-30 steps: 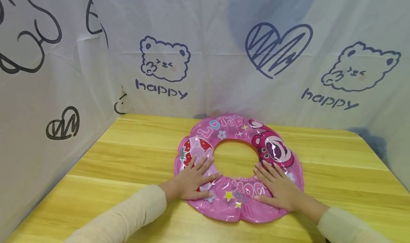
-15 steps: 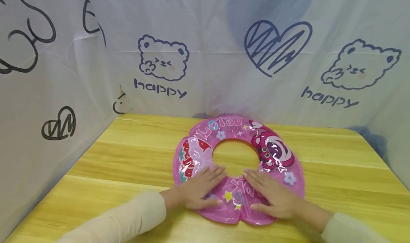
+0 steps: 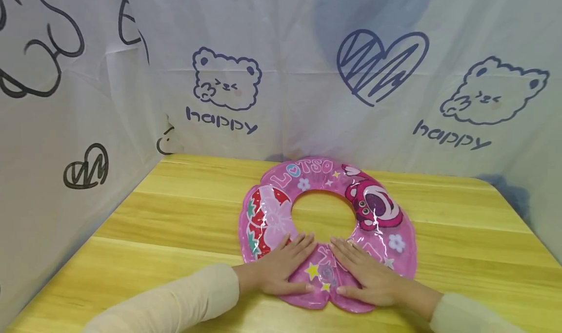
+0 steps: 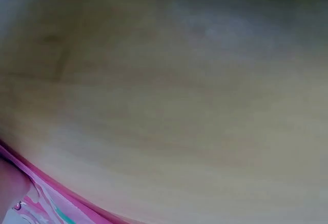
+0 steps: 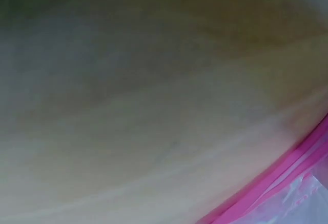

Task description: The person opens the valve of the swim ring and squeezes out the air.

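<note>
A pink inflatable swim ring (image 3: pixel 316 174) with a bear, strawberries and stars printed on it lies on the table. My left hand (image 3: pixel 285 269) rests with extended fingers on its near-left part, fingertips by the inner hole. Opposite it, my right hand (image 3: pixel 371 274) lies the same way on the near-right part. A round clear valve (image 3: pixel 326 273) shows on the ring between the two hands. In the left wrist view only a corner of the ring (image 4: pixel 77 208) and a bit of the hand appear; the right wrist view catches the ring's pink edge (image 5: pixel 266 183).
The yellow wood-grain table (image 3: pixel 175 201) extends to both sides of the ring. Behind it hangs a white cloth (image 3: pixel 298 103) with drawn bears and hearts, which the ring's far edge nearly reaches. Another white cloth (image 3: pixel 88 118) closes off the left side.
Both hands have slid inward and toward the near edge of the ring, closer together, uncovering the strawberry print and the flower on the right. The ring has stayed in about the same place.
</note>
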The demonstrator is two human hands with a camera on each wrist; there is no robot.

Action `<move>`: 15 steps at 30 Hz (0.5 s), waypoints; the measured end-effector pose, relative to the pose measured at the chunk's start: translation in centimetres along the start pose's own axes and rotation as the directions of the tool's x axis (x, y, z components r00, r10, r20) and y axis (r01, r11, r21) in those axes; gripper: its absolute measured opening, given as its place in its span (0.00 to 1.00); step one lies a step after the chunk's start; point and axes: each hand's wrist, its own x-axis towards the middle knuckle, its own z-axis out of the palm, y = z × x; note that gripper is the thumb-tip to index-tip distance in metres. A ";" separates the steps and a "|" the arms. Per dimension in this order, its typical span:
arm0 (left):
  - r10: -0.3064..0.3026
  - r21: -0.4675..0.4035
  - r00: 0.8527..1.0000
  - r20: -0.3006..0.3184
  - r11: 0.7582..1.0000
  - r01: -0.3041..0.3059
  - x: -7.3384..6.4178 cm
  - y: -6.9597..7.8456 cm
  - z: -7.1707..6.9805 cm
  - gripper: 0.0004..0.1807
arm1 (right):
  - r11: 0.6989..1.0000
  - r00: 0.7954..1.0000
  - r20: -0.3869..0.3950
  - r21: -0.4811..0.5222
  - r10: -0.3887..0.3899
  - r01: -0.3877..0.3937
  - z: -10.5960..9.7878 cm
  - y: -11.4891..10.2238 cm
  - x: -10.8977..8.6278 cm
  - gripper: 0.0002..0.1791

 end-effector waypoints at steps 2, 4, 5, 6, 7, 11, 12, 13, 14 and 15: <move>-0.014 0.011 1.000 0.015 1.000 0.014 0.0 0.1 0.0 0.46 | 1.000 1.000 -0.002 -0.019 -0.010 0.010 0.1 0.0 0.0 0.43; -0.032 0.038 0.999 0.031 0.999 0.031 0.1 0.2 0.1 0.47 | 0.999 1.000 0.000 -0.046 -0.014 0.014 0.1 -0.1 0.0 0.43; -0.039 0.053 0.999 0.038 0.998 0.037 0.1 0.2 0.2 0.47 | 0.998 1.000 0.003 -0.056 -0.015 0.015 0.2 -0.1 0.1 0.43; -0.046 0.068 0.998 0.045 0.997 0.043 0.1 0.2 0.2 0.47 | 0.998 1.000 0.005 -0.066 -0.016 0.016 0.2 -0.2 0.1 0.43; -0.053 0.080 0.997 0.051 0.996 0.049 0.2 0.2 0.3 0.47 | 0.997 1.000 0.009 -0.074 -0.016 0.016 0.2 -0.2 0.1 0.43; -0.057 0.110 0.997 0.047 0.993 0.051 0.2 0.2 0.5 0.47 | 0.995 1.000 0.012 -0.103 -0.019 0.020 0.3 -0.3 0.1 0.43; -0.054 0.113 0.998 0.042 0.992 0.049 0.2 0.2 0.6 0.47 | 0.994 1.000 0.011 -0.111 -0.018 0.019 0.3 -0.3 0.1 0.43; -0.049 0.116 0.998 0.035 0.992 0.045 0.2 0.2 0.6 0.47 | 0.993 1.000 0.010 -0.115 -0.017 0.018 0.3 -0.2 0.1 0.43; -0.044 0.121 0.999 0.026 0.992 0.040 0.2 0.2 0.6 0.47 | 0.993 1.000 0.008 -0.116 -0.015 0.016 0.3 -0.2 0.1 0.43; -0.042 0.123 0.999 0.023 0.992 0.038 0.2 0.1 0.7 0.46 | 0.993 1.000 0.006 -0.117 -0.013 0.014 0.3 -0.2 0.1 0.43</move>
